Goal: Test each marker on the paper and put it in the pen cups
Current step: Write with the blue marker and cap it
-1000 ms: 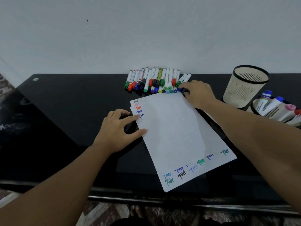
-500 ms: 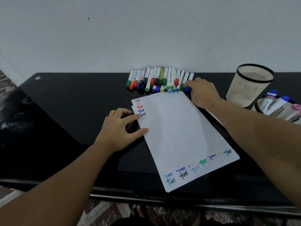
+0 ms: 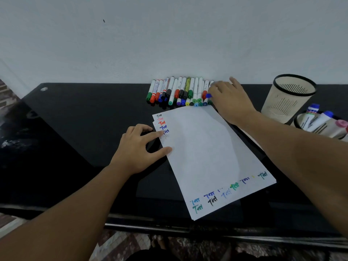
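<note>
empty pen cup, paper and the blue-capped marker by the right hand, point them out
empty pen cup [image 3: 288, 101], head view, on its slotted side wall
paper [image 3: 203, 153], head view, on the blank middle of the top sheet
blue-capped marker [image 3: 208, 95], head view, on its blue cap

Both forearms are bare to the frame's edge, and neither wrist nor fingers carry anything worn.

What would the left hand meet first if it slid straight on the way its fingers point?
The left hand points right, already touching the paper; it would probably just slide further across that sheet.
</note>
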